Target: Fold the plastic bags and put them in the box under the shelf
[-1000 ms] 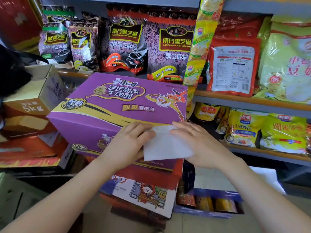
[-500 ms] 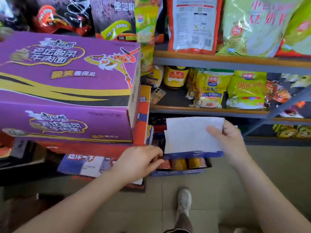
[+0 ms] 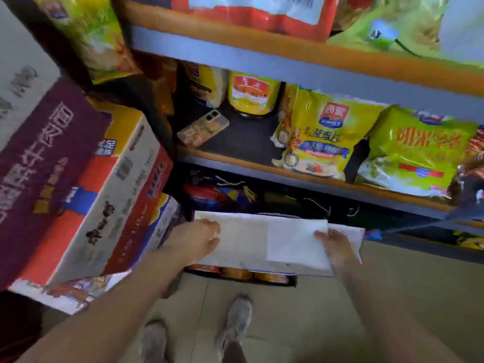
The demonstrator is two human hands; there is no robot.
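Cartons crowd the low box

Stacked cartons (image 3: 78,195) press in at my left, just beside the box (image 3: 243,276) under the shelf (image 3: 301,176). My left hand (image 3: 196,242) grips the left end of a white flap lying over that box, and my right hand (image 3: 337,250) pinches one folded plastic bag (image 3: 293,242) flat against it. Three orange tins show beneath the flap's edge. On the shelf above lie one phone (image 3: 203,128), one yellow jar (image 3: 252,94) and two yellow-green packets (image 3: 317,137). My two shoes (image 3: 235,320) stand on the floor below.
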